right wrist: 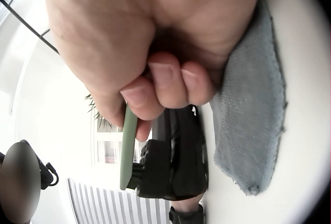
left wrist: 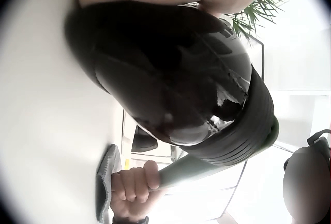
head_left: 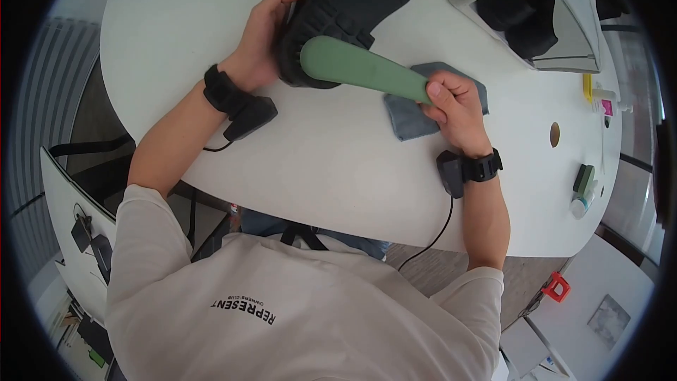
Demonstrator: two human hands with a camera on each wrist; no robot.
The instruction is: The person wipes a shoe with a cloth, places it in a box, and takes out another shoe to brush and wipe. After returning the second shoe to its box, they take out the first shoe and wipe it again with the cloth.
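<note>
A black shoe (head_left: 338, 14) lies on its side on the white table, its treaded sole facing the person. My left hand (head_left: 259, 46) grips it around the heel end, thumb at the sole's edge. In the left wrist view the shoe's glossy upper (left wrist: 170, 74) fills the middle. My right hand (head_left: 455, 109) pinches the narrow end of a green brush (head_left: 367, 69); its wide end lies over the heel of the sole. Dark bristles (right wrist: 136, 175) meet the sole in the right wrist view. Under the right hand lies a grey-blue cloth (head_left: 409, 116).
A grey open-sided box (head_left: 582, 63) with black items inside stands at the back right of the table (head_left: 317, 162). Small bottles (head_left: 580, 206) and a green-black block (head_left: 584, 178) stand near the right edge. A cable runs from each wrist camera.
</note>
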